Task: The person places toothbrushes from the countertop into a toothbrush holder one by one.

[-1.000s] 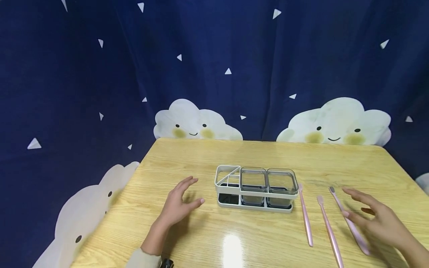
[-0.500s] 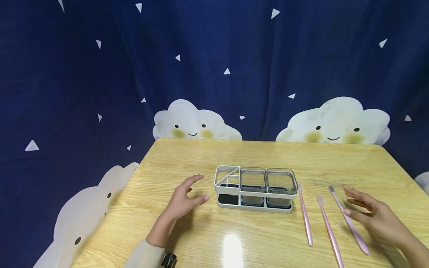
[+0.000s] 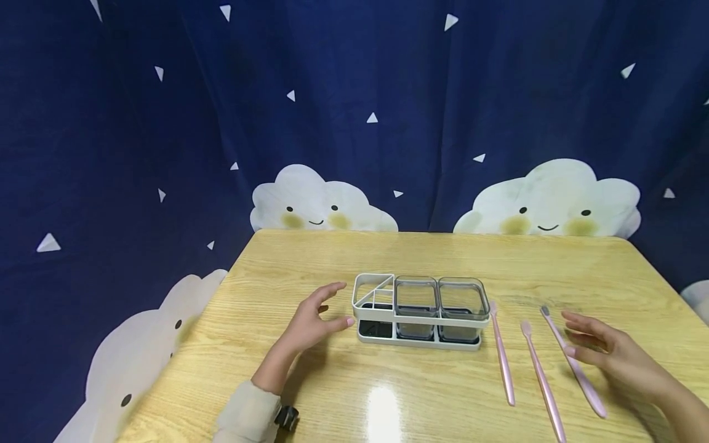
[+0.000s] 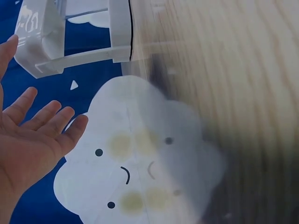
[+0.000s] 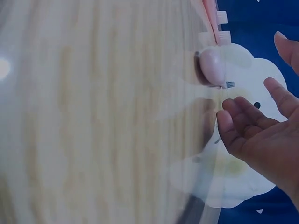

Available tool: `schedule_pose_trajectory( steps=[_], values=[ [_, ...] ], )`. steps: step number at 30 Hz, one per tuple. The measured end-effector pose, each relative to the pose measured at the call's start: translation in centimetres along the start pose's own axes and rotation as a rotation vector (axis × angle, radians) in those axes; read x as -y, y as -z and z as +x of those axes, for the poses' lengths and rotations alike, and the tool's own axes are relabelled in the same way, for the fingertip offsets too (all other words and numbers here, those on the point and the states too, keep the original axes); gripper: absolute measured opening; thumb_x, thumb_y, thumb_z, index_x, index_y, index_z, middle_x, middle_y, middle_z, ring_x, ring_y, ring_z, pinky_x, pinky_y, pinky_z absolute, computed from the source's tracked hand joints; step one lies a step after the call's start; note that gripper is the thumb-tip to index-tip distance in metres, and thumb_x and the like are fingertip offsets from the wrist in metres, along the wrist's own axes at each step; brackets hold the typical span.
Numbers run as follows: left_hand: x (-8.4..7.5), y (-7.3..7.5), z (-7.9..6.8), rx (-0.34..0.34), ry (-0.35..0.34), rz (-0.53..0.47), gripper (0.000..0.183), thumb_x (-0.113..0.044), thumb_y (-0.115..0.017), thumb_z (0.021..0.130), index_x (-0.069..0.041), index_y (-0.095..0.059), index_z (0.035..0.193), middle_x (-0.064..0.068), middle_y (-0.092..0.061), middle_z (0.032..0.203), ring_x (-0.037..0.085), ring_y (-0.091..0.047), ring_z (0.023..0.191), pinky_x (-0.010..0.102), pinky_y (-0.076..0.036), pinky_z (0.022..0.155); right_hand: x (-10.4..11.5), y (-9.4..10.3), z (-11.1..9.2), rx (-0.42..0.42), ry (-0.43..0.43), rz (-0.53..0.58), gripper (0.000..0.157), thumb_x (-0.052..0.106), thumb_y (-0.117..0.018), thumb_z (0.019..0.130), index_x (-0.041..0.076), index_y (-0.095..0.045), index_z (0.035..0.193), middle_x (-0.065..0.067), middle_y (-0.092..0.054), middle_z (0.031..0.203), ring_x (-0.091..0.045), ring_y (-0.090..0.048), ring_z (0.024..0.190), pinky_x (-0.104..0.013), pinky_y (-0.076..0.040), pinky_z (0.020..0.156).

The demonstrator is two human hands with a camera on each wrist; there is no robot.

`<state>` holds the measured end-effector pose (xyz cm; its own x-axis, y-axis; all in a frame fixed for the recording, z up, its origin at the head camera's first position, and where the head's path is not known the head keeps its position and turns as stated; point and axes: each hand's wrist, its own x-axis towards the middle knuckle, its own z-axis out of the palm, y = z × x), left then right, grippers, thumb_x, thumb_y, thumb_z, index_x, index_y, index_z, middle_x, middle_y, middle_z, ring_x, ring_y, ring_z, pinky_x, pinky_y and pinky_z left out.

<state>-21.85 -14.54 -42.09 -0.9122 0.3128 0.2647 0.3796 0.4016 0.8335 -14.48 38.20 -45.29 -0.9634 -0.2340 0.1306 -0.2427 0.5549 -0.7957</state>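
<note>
A white toothbrush holder (image 3: 421, 319) stands mid-table, with a divided section at its left and two clear grey cups, a left one (image 3: 415, 332) and a right one (image 3: 460, 334), in its other slots. My left hand (image 3: 310, 320) is at its left end, fingers and thumb spread. In the left wrist view the thumb appears close to the holder (image 4: 41, 42); contact I cannot tell. Three pink toothbrushes lie right of the holder: a left one (image 3: 504, 366), a middle one (image 3: 543, 391) and a grey-bristled right one (image 3: 584, 383). Beside the last, my right hand (image 3: 620, 354) holds nothing, fingers loosely bent.
The wooden table (image 3: 310, 252) ends at a dark blue curtain (image 3: 354, 74) with white triangles and smiling clouds. A bright light reflection lies on the tabletop in front of the holder. A black band (image 3: 287, 418) shows near the left sleeve (image 3: 248, 412).
My left hand has moved right, close to the holder's left end. The right hand stays near the rightmost toothbrush, its fingers a little more bent. Holder and toothbrushes lie as before.
</note>
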Motion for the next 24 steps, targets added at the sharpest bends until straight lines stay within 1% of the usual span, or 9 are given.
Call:
schedule_pose_trajectory(
  steps=[5, 8, 12, 14, 16, 19, 22, 24],
  values=[
    [0.1, -0.3, 0.3, 0.007, 0.014, -0.013, 0.068, -0.021, -0.081, 0.073, -0.013, -0.050, 0.133, 0.001, -0.048, 0.134, 0.024, -0.041, 0.123, 0.044, -0.040, 0.095, -0.2, 0.4, 0.2, 0.023, -0.037, 0.033, 0.056, 0.006, -0.057, 0.092, -0.001, -0.032, 0.142, 0.014, -0.047, 0.119, 0.007, -0.048, 0.103, -0.017, -0.047, 0.074],
    [0.2, -0.4, 0.5, 0.013, 0.019, -0.039, 0.069, -0.021, -0.081, 0.073, -0.014, -0.050, 0.134, 0.002, -0.048, 0.135, 0.025, -0.042, 0.123, 0.045, -0.040, 0.095, -0.4, 0.6, 0.3, 0.047, -0.049, 0.062, 0.055, 0.005, -0.055, 0.092, 0.000, -0.031, 0.142, 0.013, -0.050, 0.117, 0.005, -0.050, 0.100, -0.022, -0.050, 0.071],
    [0.2, -0.7, 0.8, 0.032, 0.010, -0.100, 0.071, -0.018, -0.080, 0.073, -0.009, -0.047, 0.135, 0.008, -0.046, 0.137, 0.032, -0.041, 0.124, 0.049, -0.038, 0.096, -0.7, 0.6, 0.4, 0.070, -0.043, 0.130, 0.056, 0.001, -0.054, 0.092, 0.009, -0.033, 0.143, 0.002, -0.054, 0.113, -0.002, -0.056, 0.094, -0.031, -0.053, 0.067],
    [0.1, -0.8, 1.0, 0.045, 0.012, -0.127, 0.072, -0.016, -0.080, 0.074, -0.006, -0.045, 0.136, 0.011, -0.045, 0.138, 0.036, -0.039, 0.125, 0.051, -0.036, 0.097, -0.9, 0.5, 0.4, 0.062, -0.038, 0.135, 0.054, -0.001, -0.054, 0.091, 0.013, -0.038, 0.141, -0.003, -0.056, 0.109, -0.004, -0.057, 0.090, -0.031, -0.054, 0.066],
    [-0.4, -0.8, 1.0, 0.055, 0.020, -0.149, 0.073, -0.013, -0.079, 0.074, -0.003, -0.044, 0.137, 0.015, -0.043, 0.138, 0.038, -0.038, 0.125, 0.052, -0.035, 0.098, -1.0, 0.3, 0.5, 0.045, -0.032, 0.112, 0.051, -0.001, -0.055, 0.090, 0.013, -0.042, 0.138, -0.006, -0.059, 0.105, -0.004, -0.057, 0.087, -0.027, -0.053, 0.067],
    [-1.8, -0.6, 0.9, 0.070, 0.026, -0.173, 0.072, -0.009, -0.078, 0.075, 0.002, -0.041, 0.137, 0.020, -0.041, 0.138, 0.042, -0.037, 0.124, 0.054, -0.033, 0.098, -1.2, 0.2, 0.6, 0.036, -0.022, 0.078, 0.046, -0.001, -0.057, 0.090, 0.004, -0.045, 0.133, -0.009, -0.062, 0.100, -0.005, -0.058, 0.084, -0.023, -0.050, 0.067],
    [-3.1, -0.5, 0.9, 0.083, 0.033, -0.184, 0.071, -0.007, -0.076, 0.076, 0.005, -0.040, 0.136, 0.023, -0.040, 0.138, 0.044, -0.037, 0.124, 0.056, -0.032, 0.098, -1.4, 0.3, 0.9, 0.058, -0.015, 0.080, 0.046, 0.000, -0.060, 0.088, -0.002, -0.045, 0.132, -0.012, -0.061, 0.097, -0.008, -0.058, 0.083, -0.022, -0.050, 0.066],
    [-3.5, -0.5, 0.9, 0.082, 0.036, -0.188, 0.070, -0.006, -0.076, 0.076, 0.005, -0.040, 0.136, 0.023, -0.041, 0.137, 0.044, -0.038, 0.123, 0.056, -0.033, 0.097, -1.6, 0.6, 1.1, 0.089, -0.003, 0.086, 0.046, 0.000, -0.060, 0.088, -0.003, -0.045, 0.131, -0.011, -0.060, 0.094, -0.009, -0.058, 0.082, -0.023, -0.050, 0.064]
  ],
)
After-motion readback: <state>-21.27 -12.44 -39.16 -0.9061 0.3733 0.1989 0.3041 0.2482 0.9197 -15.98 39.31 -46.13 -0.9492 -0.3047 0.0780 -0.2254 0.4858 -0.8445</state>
